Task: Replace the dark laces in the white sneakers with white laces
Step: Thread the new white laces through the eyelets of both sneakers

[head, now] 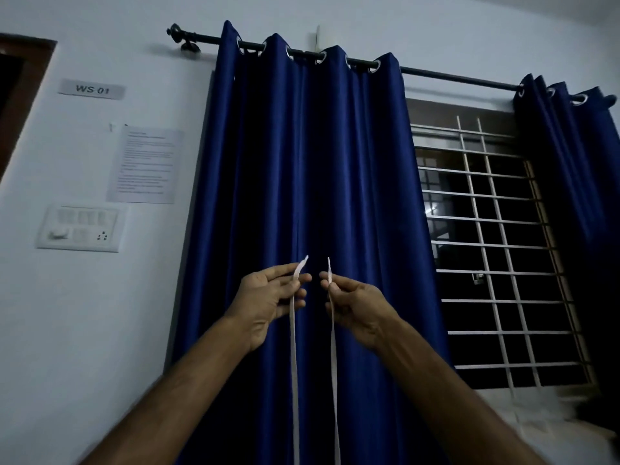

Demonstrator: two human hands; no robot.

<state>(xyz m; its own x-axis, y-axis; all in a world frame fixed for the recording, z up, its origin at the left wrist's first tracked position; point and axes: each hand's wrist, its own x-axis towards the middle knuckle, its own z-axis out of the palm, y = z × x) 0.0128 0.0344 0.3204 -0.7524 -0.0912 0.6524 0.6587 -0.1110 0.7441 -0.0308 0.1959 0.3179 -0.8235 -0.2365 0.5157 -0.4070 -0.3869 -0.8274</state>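
Pinched between thumb and fingers, one end of a white lace (294, 364) stands up from the left hand (268, 297), while the right hand (355, 303) pinches the other strand's tip just beside it. Both strands hang straight down between the raised forearms and leave the bottom of the view. Behind hang a blue curtain (302, 162), a barred window (496, 246) at right and a wall sign (91, 89) reading "WS 01".

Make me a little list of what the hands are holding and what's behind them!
left hand: pinches a tip of the white lace, held up
right hand: pinches another tip, held up
strands: both hang straight down, out of view
behind: blue curtain, barred window
wall sign: reads WS 01
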